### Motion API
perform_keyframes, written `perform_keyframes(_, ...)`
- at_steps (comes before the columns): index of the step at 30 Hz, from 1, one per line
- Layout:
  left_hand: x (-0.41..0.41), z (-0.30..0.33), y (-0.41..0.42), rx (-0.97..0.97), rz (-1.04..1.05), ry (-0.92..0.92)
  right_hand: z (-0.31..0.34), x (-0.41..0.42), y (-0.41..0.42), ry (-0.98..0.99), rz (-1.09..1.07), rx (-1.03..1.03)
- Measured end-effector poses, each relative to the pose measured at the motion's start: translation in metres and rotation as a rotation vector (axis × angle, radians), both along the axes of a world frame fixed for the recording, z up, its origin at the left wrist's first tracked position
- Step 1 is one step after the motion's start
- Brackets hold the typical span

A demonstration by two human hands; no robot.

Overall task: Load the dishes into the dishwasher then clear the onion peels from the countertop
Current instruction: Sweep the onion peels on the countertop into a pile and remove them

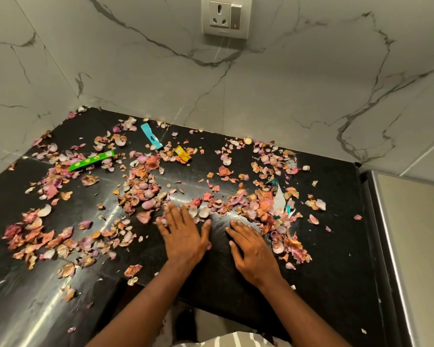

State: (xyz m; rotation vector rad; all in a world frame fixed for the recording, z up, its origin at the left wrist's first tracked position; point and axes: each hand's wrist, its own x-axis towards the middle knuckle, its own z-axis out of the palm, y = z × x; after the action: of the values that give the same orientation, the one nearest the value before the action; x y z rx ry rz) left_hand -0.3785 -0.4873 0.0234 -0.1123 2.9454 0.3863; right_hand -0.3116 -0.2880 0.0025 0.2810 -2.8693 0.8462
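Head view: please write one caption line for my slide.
Both hands, left and right, lie flat on a black countertop strewn with onion peels.

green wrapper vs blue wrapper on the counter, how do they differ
The green wrapper lies farther left and nearer the person, running mostly left to right; the blue wrapper lies closer to the wall, angled front to back. The green one looks longer and carries pale round marks; the blue one has a dark mark. Both are narrow strips lying flat among the onion peels.

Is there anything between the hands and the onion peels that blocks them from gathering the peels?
Nothing visible does. The left hand and right hand lie flat on the black countertop, fingertips already at the onion peels. Only mixed-in wrappers, such as the green one, complicate gathering.
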Motion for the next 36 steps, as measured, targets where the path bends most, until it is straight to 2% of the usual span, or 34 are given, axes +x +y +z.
perform_keyframes(3, -0.007, 0.010, 0.027, 0.192, -0.127, 0.033, -0.001, 0.000, 0.002, -0.004, 0.004, 0.008)
perform_keyframes(5, -0.009, 0.016, 0.040, 0.424, -0.225, 0.034, -0.001, 0.000, 0.002, 0.004, 0.011, 0.004)
perform_keyframes(8, -0.005, 0.037, 0.041, 0.743, -0.234, 0.096, -0.002, 0.002, 0.003, 0.015, 0.008, -0.003)
perform_keyframes(10, -0.002, 0.050, 0.024, 0.806, -0.246, 0.192, -0.004, 0.003, 0.003, 0.016, 0.003, 0.002)
perform_keyframes(13, 0.005, 0.049, -0.026, 0.686, -0.257, 0.286, -0.002, 0.002, 0.003, 0.012, -0.004, -0.003)
perform_keyframes(15, 0.005, 0.032, -0.060, 0.483, -0.173, 0.283, 0.000, 0.001, 0.002, 0.015, -0.013, -0.022)
perform_keyframes(18, 0.000, 0.006, -0.076, 0.106, -0.097, 0.063, 0.001, -0.001, 0.000, 0.027, -0.021, -0.039)
perform_keyframes(20, 0.000, -0.002, -0.054, -0.015, -0.179, -0.027, 0.000, -0.001, 0.001, 0.026, -0.023, -0.036)
perform_keyframes(22, 0.001, -0.003, -0.017, -0.036, -0.291, -0.046, 0.000, -0.002, 0.002, 0.019, -0.019, -0.023)
perform_keyframes(24, 0.002, 0.002, 0.018, 0.072, -0.353, -0.060, 0.000, -0.002, 0.003, 0.021, -0.009, -0.020)
perform_keyframes(25, 0.002, 0.006, 0.030, 0.187, -0.359, -0.074, 0.000, -0.002, 0.003, 0.024, 0.001, -0.027)
perform_keyframes(29, 0.003, 0.037, 0.046, 0.956, -0.296, -0.246, 0.002, 0.001, 0.004, 0.020, 0.001, -0.019)
perform_keyframes(30, 0.004, 0.044, 0.042, 1.018, -0.291, -0.248, 0.003, 0.002, 0.004, 0.011, -0.007, -0.008)
perform_keyframes(33, 0.005, 0.055, 0.013, 0.913, -0.268, -0.084, 0.006, 0.003, 0.002, 0.008, -0.006, 0.009)
perform_keyframes(36, 0.009, 0.057, -0.032, 0.879, -0.121, 0.108, 0.011, 0.002, 0.003, 0.056, -0.022, -0.109)
